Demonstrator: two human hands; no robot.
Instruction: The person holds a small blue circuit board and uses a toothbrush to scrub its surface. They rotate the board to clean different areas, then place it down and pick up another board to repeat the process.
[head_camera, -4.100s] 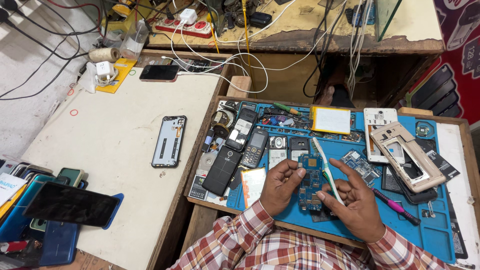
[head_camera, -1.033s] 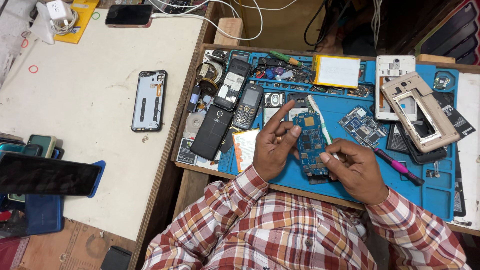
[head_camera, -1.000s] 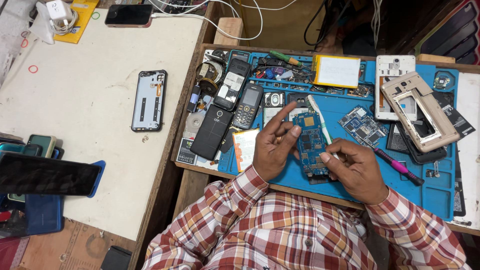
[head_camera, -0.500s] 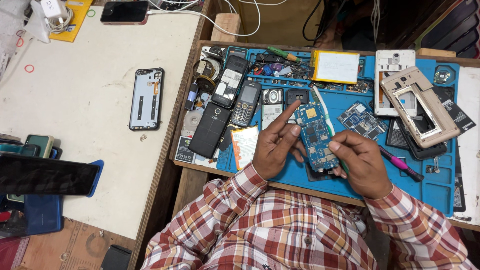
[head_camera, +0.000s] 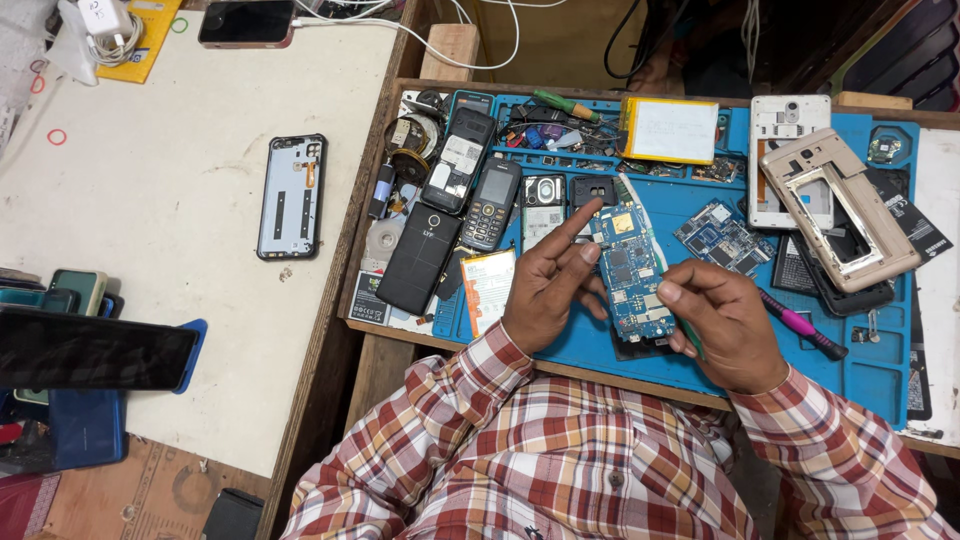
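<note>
Forefinger newly raised off circuit board (head_camera: 630, 275)

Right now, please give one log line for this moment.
left hand: steadies blue circuit board | right hand: holds thin tool on board | surface: blue work mat

Blue mat (head_camera: 870, 375), circuit board (head_camera: 632, 275), phones (head_camera: 490, 205)
</note>
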